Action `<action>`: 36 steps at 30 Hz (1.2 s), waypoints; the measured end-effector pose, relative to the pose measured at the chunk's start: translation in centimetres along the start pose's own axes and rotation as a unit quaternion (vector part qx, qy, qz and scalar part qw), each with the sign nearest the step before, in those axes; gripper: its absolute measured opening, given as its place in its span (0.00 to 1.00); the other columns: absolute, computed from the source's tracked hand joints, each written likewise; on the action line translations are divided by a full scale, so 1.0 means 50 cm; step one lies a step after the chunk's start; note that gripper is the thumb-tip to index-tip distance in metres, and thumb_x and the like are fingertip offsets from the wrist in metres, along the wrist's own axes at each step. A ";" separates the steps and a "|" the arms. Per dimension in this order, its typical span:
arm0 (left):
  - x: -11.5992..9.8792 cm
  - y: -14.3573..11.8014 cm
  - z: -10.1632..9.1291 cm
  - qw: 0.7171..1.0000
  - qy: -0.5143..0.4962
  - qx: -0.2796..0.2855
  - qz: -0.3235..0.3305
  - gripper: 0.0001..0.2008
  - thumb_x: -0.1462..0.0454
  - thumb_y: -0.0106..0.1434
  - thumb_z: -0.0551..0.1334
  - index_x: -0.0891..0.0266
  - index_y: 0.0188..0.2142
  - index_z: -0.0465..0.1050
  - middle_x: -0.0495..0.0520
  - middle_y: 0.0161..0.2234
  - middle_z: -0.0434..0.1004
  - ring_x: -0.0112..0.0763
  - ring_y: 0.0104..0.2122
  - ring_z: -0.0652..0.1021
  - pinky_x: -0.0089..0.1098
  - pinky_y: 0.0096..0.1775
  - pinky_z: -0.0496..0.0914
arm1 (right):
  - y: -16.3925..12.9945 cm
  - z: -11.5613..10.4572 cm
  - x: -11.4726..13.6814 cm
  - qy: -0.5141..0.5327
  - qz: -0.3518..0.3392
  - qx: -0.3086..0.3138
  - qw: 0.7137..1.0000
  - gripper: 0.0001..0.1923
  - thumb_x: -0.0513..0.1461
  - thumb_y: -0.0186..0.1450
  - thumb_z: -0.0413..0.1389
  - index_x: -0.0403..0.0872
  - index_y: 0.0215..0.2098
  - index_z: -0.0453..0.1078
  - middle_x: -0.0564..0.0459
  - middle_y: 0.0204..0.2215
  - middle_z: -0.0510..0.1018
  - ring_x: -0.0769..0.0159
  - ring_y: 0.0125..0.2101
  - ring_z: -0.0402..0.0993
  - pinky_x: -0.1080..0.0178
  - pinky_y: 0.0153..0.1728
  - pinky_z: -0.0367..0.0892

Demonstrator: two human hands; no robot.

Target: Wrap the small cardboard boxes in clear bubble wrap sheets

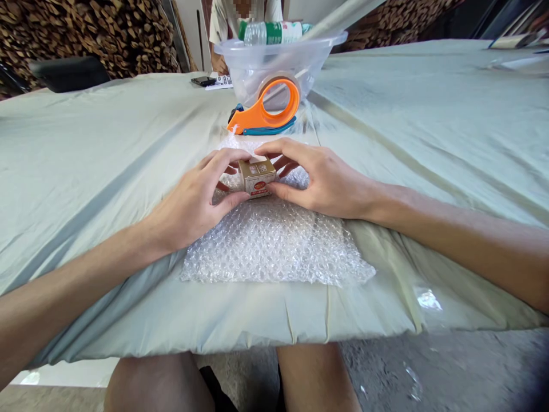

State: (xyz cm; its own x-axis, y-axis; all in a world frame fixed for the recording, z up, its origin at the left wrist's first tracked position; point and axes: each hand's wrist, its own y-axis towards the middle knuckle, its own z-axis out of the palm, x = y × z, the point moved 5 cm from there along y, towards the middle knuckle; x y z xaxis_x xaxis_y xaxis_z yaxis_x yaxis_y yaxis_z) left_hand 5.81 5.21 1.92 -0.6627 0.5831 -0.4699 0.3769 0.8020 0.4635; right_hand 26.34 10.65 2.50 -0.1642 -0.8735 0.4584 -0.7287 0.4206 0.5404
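Note:
A small gold and white cardboard box [258,177] with a red oval mark stands on a sheet of bubble wrap [274,246]. From the left, my left hand [197,191] grips it, thumb at the near lower edge and fingers at the far side. My right hand [319,177] holds its right end the same way, thumb on the front face. Part of the bubble wrap lies hidden beneath the box and both hands. Just beyond them sits an orange tape dispenser [263,113] with a blue lower edge.
A clear plastic tub [317,63] behind the dispenser has a green-labelled bottle [274,33] across its top. A black phone [203,81] lies left of it. A black case [71,73] rests at the far left edge. Across the cloth-covered table [107,131] is another person [221,34].

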 end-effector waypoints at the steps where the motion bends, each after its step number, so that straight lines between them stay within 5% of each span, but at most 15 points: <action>1: -0.001 0.001 0.000 1.000 -0.009 -0.004 -0.004 0.22 0.60 0.73 0.67 0.56 0.65 0.71 0.58 0.61 0.81 0.43 0.59 0.83 0.44 0.56 0.85 | 0.001 -0.001 -0.002 0.006 0.005 0.002 1.000 0.23 0.41 0.73 0.64 0.44 0.64 0.75 0.45 0.58 0.82 0.58 0.46 0.83 0.56 0.53 0.80; 6: -0.006 0.000 -0.002 0.999 -0.044 -0.009 -0.023 0.19 0.61 0.72 0.66 0.53 0.61 0.70 0.55 0.58 0.83 0.40 0.55 0.86 0.39 0.51 0.86 | 0.003 -0.006 -0.013 0.027 0.035 0.003 0.999 0.28 0.49 0.72 0.70 0.45 0.64 0.77 0.45 0.59 0.83 0.57 0.46 0.84 0.56 0.49 0.81; 11: -0.005 -0.001 -0.005 0.998 -0.052 0.003 -0.030 0.19 0.62 0.72 0.65 0.52 0.61 0.71 0.55 0.59 0.82 0.41 0.56 0.86 0.40 0.53 0.86 | 0.000 -0.007 -0.015 0.017 0.058 0.001 0.998 0.34 0.54 0.76 0.64 0.41 0.70 0.72 0.43 0.57 0.83 0.56 0.47 0.84 0.54 0.53 0.80; 27: -0.014 -0.005 -0.009 1.000 -0.019 -0.018 0.003 0.22 0.62 0.73 0.67 0.48 0.65 0.72 0.56 0.65 0.77 0.43 0.61 0.84 0.35 0.48 0.87 | -0.004 -0.005 0.012 -0.001 -0.017 -0.013 1.000 0.24 0.40 0.75 0.61 0.43 0.67 0.73 0.44 0.57 0.82 0.61 0.45 0.82 0.57 0.52 0.80; 36: -0.011 -0.003 -0.001 1.000 -0.011 0.006 0.007 0.23 0.60 0.73 0.68 0.51 0.65 0.72 0.56 0.64 0.80 0.44 0.57 0.86 0.42 0.53 0.87 | -0.007 -0.006 0.000 0.001 0.032 0.005 0.999 0.27 0.43 0.74 0.60 0.46 0.69 0.72 0.43 0.59 0.82 0.58 0.45 0.84 0.54 0.50 0.82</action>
State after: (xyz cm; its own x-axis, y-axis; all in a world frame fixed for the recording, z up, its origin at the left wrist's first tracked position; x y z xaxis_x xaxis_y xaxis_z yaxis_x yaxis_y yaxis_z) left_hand 6.09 4.77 2.15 -0.6426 0.5976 -0.4795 0.3950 0.7947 0.4609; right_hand 26.81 10.59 2.54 -0.2094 -0.8438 0.4941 -0.7232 0.4738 0.5025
